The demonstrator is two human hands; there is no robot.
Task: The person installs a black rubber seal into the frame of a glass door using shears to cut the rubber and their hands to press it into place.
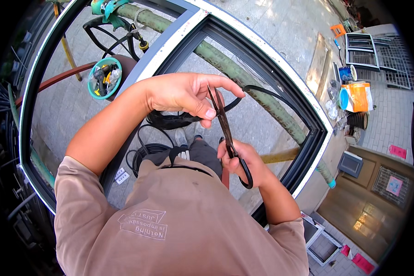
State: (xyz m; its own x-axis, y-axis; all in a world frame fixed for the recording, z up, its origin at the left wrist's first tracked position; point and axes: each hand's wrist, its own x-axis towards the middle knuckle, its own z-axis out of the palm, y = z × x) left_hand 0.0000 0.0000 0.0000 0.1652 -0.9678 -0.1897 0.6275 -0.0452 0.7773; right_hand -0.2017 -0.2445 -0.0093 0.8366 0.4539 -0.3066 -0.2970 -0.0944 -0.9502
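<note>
My left hand (pixel 181 94) is over the opening of a white-edged window frame (pixel 257 43), its index finger stretched out and thumb bent. It holds a thin black rubber strip (pixel 234 104), which runs past the index fingertip to the frame's right side. More of the strip hangs bunched below that wrist. My right hand (pixel 247 162) grips a pair of dark scissors (pixel 224 125) by the black handles. Their blades are slightly apart and point up beside my left thumb, close to the strip. Whether the strip lies between the blades I cannot tell.
Green pipes (pixel 211 53) support the frame. At the left stands a turquoise bucket (pixel 118 83) holding a power drill and other tools. A coil of black strip (pixel 140 154) lies by my feet. An orange-and-white bag (pixel 358 96) and smaller frames (pixel 361 49) are off to the right.
</note>
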